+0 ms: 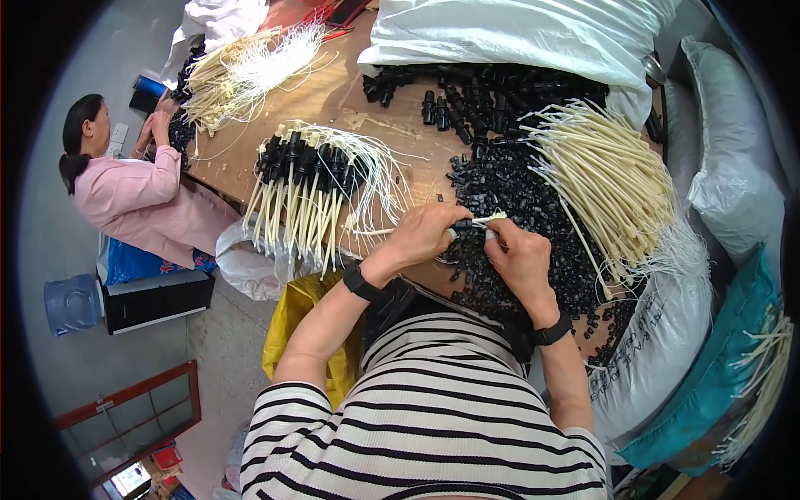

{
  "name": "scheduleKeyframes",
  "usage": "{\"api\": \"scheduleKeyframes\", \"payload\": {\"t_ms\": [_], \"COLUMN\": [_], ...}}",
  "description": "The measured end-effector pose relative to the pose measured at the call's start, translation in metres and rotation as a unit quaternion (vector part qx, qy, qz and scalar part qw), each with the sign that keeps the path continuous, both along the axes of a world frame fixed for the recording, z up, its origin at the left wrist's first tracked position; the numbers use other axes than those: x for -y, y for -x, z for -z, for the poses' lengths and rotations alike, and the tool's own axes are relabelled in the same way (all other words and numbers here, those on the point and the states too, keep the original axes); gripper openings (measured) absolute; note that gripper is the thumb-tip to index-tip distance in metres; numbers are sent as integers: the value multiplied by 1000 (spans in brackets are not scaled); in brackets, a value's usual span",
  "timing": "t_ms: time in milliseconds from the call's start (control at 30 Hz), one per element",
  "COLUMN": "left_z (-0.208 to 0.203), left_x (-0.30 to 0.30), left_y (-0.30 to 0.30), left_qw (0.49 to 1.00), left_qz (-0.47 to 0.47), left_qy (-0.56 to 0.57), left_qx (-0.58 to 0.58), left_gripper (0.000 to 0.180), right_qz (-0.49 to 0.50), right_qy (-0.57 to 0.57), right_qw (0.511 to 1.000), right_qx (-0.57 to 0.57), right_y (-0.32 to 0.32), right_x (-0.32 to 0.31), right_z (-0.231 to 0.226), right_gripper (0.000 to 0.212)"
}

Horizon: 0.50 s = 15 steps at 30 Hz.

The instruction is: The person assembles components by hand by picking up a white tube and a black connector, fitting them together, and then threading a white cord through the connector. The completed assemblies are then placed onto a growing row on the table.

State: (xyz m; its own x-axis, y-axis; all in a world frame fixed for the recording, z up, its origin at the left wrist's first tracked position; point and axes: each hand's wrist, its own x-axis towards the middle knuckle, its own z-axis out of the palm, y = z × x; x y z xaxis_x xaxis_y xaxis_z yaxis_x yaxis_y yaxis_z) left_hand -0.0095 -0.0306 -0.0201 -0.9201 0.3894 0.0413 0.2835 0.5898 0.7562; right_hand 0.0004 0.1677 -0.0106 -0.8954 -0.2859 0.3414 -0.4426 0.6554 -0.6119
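Note:
My left hand (421,236) is closed, thumb and fingers pinching a small black plastic fitting (461,225). A white wire with a cream-coloured end (492,218) sticks out of the fitting toward my right hand (521,257). My right fingers and thumb are pressed together at that cream end. Both hands are above the table's near edge, beside a heap of tiny black plastic parts (521,221). Left of them lies a bundle of cream cables with black fittings on them (300,171). To the right is a large pile of cream cables (604,179) without fittings.
Larger black fittings (483,92) spill from a white sack (508,33) at the back. Another cable pile (237,75) lies far left, near a co-worker in a pink top (133,187). White (667,333) and teal sacks (708,392) stand right; a yellow bag (292,321) hangs by my left forearm.

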Motion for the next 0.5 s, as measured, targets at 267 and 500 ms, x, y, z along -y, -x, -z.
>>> {"api": "scheduleKeyframes", "payload": {"t_ms": [267,500], "left_z": [-17,-17], "left_x": [-6,-9], "left_y": [5,-1], "left_qw": [989,995], "left_qz": [101,-14], "left_qy": [-16,-93], "left_qx": [109,22], "left_gripper": [45,46], "right_qz": [-97,-68], "right_qy": [101,-32], "right_qw": [982,993], "right_qx": [127,89], "right_y": [-2,-6], "right_x": [3,2], "right_z": [-6,3], "right_gripper": [14,20]}}
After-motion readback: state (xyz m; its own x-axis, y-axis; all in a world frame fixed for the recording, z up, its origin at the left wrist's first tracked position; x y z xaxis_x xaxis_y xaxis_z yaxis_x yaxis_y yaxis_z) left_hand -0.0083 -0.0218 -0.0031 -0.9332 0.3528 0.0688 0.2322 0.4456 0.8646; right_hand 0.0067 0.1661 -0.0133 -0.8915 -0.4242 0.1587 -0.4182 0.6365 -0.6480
